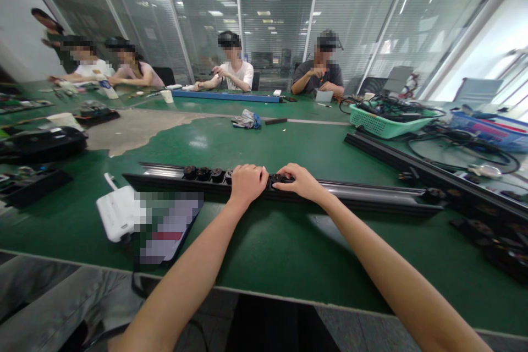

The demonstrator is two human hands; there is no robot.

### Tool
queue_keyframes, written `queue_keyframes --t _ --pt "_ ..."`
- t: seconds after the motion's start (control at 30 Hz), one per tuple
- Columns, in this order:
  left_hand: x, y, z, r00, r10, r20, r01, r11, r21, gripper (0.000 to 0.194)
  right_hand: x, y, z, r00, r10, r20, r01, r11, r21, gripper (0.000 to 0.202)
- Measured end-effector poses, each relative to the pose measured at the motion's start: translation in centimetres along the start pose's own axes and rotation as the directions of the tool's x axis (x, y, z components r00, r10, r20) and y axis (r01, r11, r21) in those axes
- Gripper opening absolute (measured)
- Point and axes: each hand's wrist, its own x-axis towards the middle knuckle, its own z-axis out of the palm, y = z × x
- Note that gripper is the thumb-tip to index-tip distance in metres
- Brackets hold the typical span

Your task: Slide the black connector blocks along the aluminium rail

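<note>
A long black channel (371,193) with a shiny metal inside lies across the table in front of me. Several round black socket modules (203,174) sit in a row along its left half. My left hand (248,182) is closed over the channel near its middle, fingers curled down over the row and partly hiding it. Just to the right, my right hand (301,180) pinches a black socket module (278,178) at the channel, thumb on the near side. Another black part (432,196) rests at the channel's right end.
A phone (175,231) and a white power bank (119,213) lie to the near left. At right are another black channel (396,162), loose black modules (480,231) and a green basket (383,124) of cables. Gloves (246,119) lie beyond; several people sit across the table.
</note>
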Motion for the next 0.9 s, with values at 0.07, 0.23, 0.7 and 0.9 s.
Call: queue_keyframes --t 0.07,0.23,0.7,0.9 --pt "0.0 0.0 0.0 1.000 -0.007 0.010 0.007 1.000 -0.004 0.046 -0.2 0.0 -0.2 1.000 -0.001 0.018 0.001 1.000 -0.019 0.028" --pt "0.0 0.0 0.0 1.000 -0.019 0.016 0.019 1.000 -0.025 0.046 -0.8 -0.2 -0.2 0.999 -0.006 0.032 0.008 0.997 -0.077 0.031" --pt "0.1 -0.1 0.3 1.000 -0.007 -0.014 0.007 1.000 -0.010 0.047 -1.3 -0.5 -0.4 1.000 -0.022 -0.005 0.022 0.996 -0.090 0.029" --pt "0.1 0.0 0.2 1.000 -0.009 -0.011 0.009 1.000 -0.026 0.048 -1.5 -0.5 -0.6 1.000 -0.027 -0.013 0.026 0.996 -0.090 0.028"
